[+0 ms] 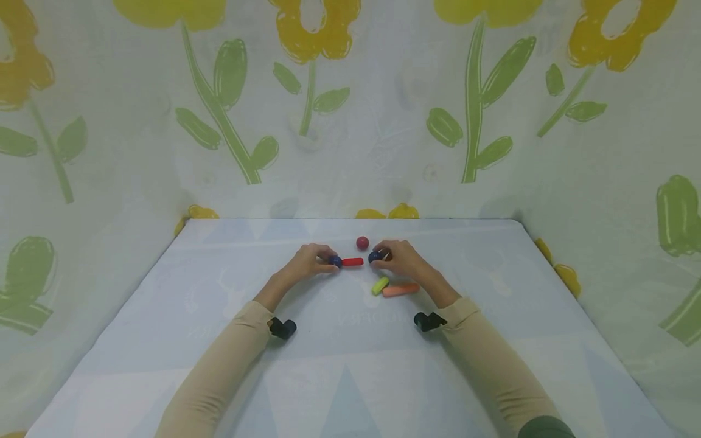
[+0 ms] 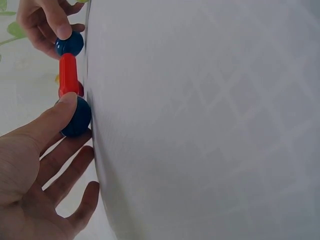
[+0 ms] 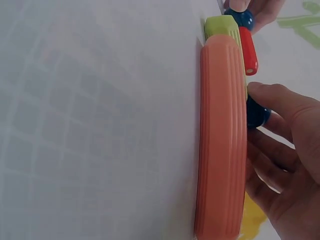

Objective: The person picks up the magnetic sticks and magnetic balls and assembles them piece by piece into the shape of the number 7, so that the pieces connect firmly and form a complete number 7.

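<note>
The left hand (image 1: 306, 262) pinches a dark blue ball (image 1: 335, 261) between thumb and fingers; a short red stick (image 1: 353, 262) points rightward from that ball. A second dark blue ball (image 1: 375, 257) is pinched by the right hand (image 1: 404, 260), a small gap from the red stick's free end. In the left wrist view, the left thumb lies over its ball (image 2: 77, 118) beside the red stick (image 2: 68, 75). The right wrist view shows the right hand (image 3: 287, 150) gripping its ball (image 3: 256, 112), partly hidden behind the thumb.
A dark red ball (image 1: 362, 243) lies just behind the hands. A yellow-green stick (image 1: 380, 286) and a longer orange stick (image 1: 401, 290) lie in front of the right hand on the pale patterned table (image 1: 350, 340). Flower-printed cloth (image 1: 372, 152) hangs behind.
</note>
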A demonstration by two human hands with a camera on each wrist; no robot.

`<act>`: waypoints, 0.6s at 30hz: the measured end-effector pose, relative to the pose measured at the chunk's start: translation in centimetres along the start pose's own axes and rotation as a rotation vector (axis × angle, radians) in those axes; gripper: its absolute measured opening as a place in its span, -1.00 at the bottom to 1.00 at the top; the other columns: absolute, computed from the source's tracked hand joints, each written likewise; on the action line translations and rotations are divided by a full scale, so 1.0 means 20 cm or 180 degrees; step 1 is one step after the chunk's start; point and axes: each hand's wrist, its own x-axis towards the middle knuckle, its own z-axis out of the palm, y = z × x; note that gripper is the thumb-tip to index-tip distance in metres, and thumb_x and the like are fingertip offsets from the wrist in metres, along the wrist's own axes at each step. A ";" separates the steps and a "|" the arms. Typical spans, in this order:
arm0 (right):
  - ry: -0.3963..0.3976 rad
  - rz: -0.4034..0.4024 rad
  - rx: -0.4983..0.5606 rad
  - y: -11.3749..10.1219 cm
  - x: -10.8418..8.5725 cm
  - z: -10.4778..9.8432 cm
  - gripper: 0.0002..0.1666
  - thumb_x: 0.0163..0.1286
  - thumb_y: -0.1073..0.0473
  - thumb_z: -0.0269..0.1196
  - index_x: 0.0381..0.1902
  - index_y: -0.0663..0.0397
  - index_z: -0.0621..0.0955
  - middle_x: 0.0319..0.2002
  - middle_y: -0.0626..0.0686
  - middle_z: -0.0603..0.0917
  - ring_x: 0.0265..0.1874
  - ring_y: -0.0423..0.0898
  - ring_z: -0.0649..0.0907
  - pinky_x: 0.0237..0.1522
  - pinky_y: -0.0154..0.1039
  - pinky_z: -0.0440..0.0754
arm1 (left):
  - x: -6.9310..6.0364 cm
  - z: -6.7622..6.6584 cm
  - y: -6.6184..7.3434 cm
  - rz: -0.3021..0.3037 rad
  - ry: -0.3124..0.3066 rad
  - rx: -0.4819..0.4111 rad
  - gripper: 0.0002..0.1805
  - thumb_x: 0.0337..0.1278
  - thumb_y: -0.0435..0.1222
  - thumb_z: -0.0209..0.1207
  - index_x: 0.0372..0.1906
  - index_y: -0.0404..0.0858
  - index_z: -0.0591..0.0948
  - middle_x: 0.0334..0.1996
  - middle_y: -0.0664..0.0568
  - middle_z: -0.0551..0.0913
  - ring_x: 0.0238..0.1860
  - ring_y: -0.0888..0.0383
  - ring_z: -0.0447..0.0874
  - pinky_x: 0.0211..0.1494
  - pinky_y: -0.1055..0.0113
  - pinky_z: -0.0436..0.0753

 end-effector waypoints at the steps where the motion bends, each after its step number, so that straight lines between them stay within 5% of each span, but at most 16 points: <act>1: -0.0002 -0.0003 0.0000 0.00 0.00 0.00 -0.50 0.29 0.00 0.36 0.15 0.02 0.60 -0.05 0.04 0.72 -0.12 -0.08 0.66 0.03 -0.20 0.68 | 0.00 0.00 0.00 0.0000 -0.0002 0.0004 -0.61 0.11 -0.23 0.37 0.07 -0.20 0.65 -0.01 -0.03 0.73 0.06 0.05 0.64 0.27 0.10 0.58; 18: -0.0012 -0.0120 -0.0023 -0.04 -0.03 0.01 -0.58 0.29 0.04 0.36 0.08 0.00 0.63 -0.11 0.00 0.74 -0.16 -0.11 0.67 0.01 -0.22 0.67 | 0.01 -0.01 0.00 0.0008 -0.0022 -0.0016 -0.59 0.08 -0.21 0.39 0.06 -0.20 0.66 -0.01 -0.04 0.73 0.07 0.03 0.65 0.27 0.09 0.58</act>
